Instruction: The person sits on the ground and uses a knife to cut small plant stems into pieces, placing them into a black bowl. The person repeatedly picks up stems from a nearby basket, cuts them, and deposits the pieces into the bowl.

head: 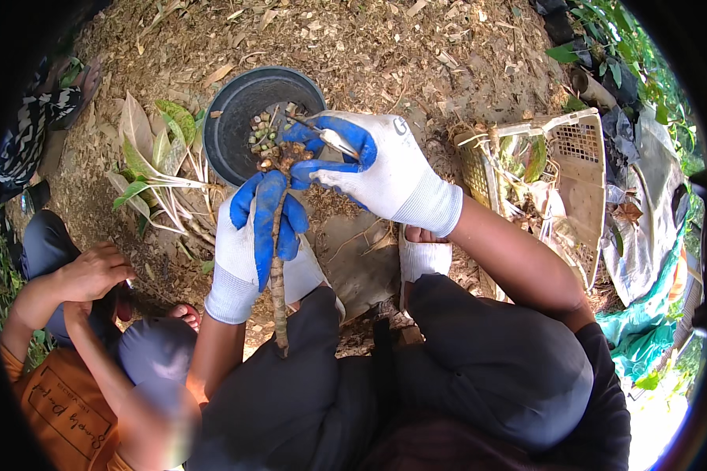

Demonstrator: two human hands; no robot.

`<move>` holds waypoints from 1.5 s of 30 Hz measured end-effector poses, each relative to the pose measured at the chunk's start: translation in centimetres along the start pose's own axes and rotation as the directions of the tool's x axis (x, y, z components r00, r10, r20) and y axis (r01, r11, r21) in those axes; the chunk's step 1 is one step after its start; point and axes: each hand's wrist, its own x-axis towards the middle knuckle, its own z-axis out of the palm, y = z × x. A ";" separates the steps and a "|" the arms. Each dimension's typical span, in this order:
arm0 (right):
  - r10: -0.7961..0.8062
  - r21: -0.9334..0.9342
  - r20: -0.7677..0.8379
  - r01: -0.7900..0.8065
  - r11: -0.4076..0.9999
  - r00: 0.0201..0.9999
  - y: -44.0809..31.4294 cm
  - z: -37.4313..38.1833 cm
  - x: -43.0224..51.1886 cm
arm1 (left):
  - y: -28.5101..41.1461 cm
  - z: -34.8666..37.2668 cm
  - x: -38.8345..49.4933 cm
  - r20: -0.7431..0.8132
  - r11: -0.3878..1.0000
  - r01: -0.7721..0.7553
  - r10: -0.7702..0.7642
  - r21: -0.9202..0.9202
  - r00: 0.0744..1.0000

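Note:
My left hand (241, 235), in a white glove with blue-coated fingers, grips a long brown ringed plant stem (278, 288). Its knobbly upper end (286, 156) sticks up over the rim of a black plastic pot (227, 97), and the lower end hangs to my trouser leg. A thin tool with a whitish handle (337, 142), apparently a small knife, is held in my gloved right hand (383, 165). The right fingers are close around the knobbly end; whether they touch it I cannot tell. Several short cut stem pieces (265, 132) lie inside the pot.
Uprooted leafy plants (165, 171) lie left of the pot. At right, a plastic crate (583, 176) on its side holds more plants. A person in an orange shirt (65, 406) sits close at my left. Another person's patterned clothing (26, 135) shows at far left. Wood chips cover the ground (389, 59).

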 end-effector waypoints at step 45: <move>-0.053 -0.417 0.156 0.115 0.902 0.986 -2.4 -0.2 -3.5 | 0.7 1.9 -1.0 -0.339 0.946 -0.114 0.218 0.302 0.915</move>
